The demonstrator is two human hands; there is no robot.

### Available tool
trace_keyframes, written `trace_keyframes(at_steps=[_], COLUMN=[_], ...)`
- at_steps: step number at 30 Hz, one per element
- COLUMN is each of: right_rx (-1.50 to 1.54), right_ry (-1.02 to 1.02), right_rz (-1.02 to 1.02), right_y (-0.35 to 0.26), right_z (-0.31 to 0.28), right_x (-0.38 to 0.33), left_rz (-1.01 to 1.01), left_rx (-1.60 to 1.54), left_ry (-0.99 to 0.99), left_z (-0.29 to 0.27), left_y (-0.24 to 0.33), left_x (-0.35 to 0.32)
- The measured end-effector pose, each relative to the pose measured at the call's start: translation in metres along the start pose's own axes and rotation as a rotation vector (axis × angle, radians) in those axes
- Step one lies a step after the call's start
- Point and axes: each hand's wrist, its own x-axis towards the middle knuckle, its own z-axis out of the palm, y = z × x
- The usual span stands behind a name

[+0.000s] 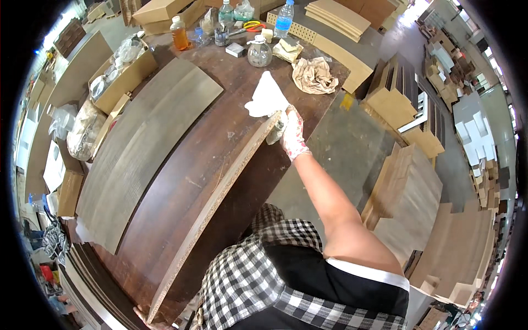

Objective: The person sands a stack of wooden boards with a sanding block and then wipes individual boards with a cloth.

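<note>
A long chipboard panel (220, 192) stands on edge across the dark brown worktable (190, 184), its raw speckled edge upward and its dark face toward me. My right hand (293, 135), in a white glove with red marks, is closed around the panel's far end. A greyish cloth (275, 133) shows beneath those fingers. Touching the fingertips, a white cloth (268, 96) spreads beyond the panel's end; whether it is also gripped I cannot tell. At the near end, bottom left, my left hand (145, 317) grips the panel, mostly hidden. A grey wood-grain panel (151, 140) lies flat to the left.
Along the table's far side stand a bottle of amber liquid (179, 34), a round clear bottle (259, 52), a water bottle (284, 19), pliers (254, 26) and crumpled brown paper (314, 76). Stacked boards (404, 192) rise at right. A carton (124, 77) of plastic bags sits left.
</note>
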Motion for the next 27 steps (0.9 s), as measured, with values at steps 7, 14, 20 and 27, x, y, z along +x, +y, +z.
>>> trace_keyframes(at_steps=[7, 14, 20, 27], right_rx=[-0.064, -0.418, -1.435, -1.619], right_ry=[0.109, 0.046, -0.689, -0.736], right_rz=[0.008, -0.218, -1.017, -0.978], right_y=[0.017, -0.062, 0.023, 0.082], right_z=[-0.035, -0.026, 0.049, 0.004], right_x=[0.018, 0.014, -0.128, -0.096], left_rz=[-0.169, -0.591, -0.734, -0.639], left_rx=[-0.121, -0.472, -0.591, -0.382], left_ry=[-0.373, -0.453, -0.341, -0.296], left_z=[0.007, -0.004, 0.021, 0.016], left_y=[-0.003, 0.024, -0.012, -0.002], left_x=[-0.020, -0.030, -0.025, -0.031])
